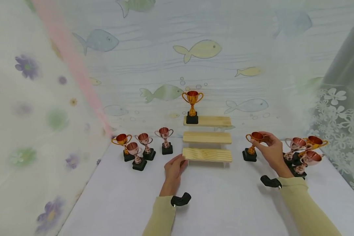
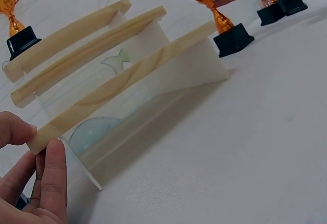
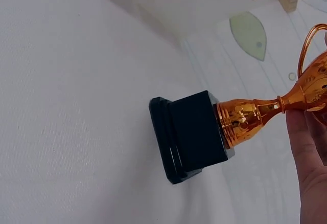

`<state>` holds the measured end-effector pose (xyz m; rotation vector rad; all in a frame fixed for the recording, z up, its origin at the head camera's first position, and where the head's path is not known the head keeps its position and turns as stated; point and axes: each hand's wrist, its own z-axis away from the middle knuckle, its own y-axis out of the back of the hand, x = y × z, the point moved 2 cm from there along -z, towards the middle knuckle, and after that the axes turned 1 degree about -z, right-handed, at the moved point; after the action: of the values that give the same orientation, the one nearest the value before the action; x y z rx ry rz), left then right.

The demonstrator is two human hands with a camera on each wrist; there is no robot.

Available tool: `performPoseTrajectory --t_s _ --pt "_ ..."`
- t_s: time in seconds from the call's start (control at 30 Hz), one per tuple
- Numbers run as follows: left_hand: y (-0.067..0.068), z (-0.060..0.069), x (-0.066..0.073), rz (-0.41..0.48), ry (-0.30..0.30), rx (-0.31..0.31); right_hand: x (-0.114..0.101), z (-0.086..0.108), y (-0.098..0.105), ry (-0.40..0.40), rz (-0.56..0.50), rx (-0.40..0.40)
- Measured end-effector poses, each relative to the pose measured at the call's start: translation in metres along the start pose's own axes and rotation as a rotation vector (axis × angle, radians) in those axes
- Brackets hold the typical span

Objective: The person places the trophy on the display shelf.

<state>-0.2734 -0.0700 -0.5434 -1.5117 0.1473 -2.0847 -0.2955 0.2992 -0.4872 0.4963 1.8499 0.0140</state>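
Observation:
My left hand (image 1: 174,168) pinches the left end of the lowest wooden step of a three-tier display stand (image 1: 206,154), thumb above and fingers beneath in the left wrist view. To the right of the stand, my right hand (image 1: 270,150) holds a gold trophy cup (image 1: 251,150) by its bowl. That cup has a black base (image 3: 191,137) and is upright; whether the base touches the table, I cannot tell. Another gold trophy (image 1: 192,104) stands at the left end of the top step.
On the left of the table stand a gold trophy (image 1: 122,140) and several pink-copper ones, one a pink trophy (image 1: 165,139) nearer the stand. Behind my right hand, a cluster with a gold trophy (image 1: 315,141) and pink trophies (image 1: 309,159) stands close together. A fish-printed curtain (image 1: 153,65) hangs behind.

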Motion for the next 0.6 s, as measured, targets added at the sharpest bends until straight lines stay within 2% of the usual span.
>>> performPoseTrajectory --t_s 0.2,0.37,0.47,0.6 --pt "-0.001 0.001 0.002 0.004 0.001 0.000 0.003 -0.001 0.000 0.013 -0.003 0.019" --pt "0.000 0.001 0.002 0.017 0.002 0.004 0.000 -0.003 -0.001 0.026 0.031 0.072" --pt "0.000 0.000 0.001 0.019 0.007 0.004 -0.009 -0.004 -0.002 0.052 0.039 0.085" --pt "0.000 -0.001 0.001 0.015 0.012 0.007 -0.035 0.000 -0.004 0.102 0.013 0.061"
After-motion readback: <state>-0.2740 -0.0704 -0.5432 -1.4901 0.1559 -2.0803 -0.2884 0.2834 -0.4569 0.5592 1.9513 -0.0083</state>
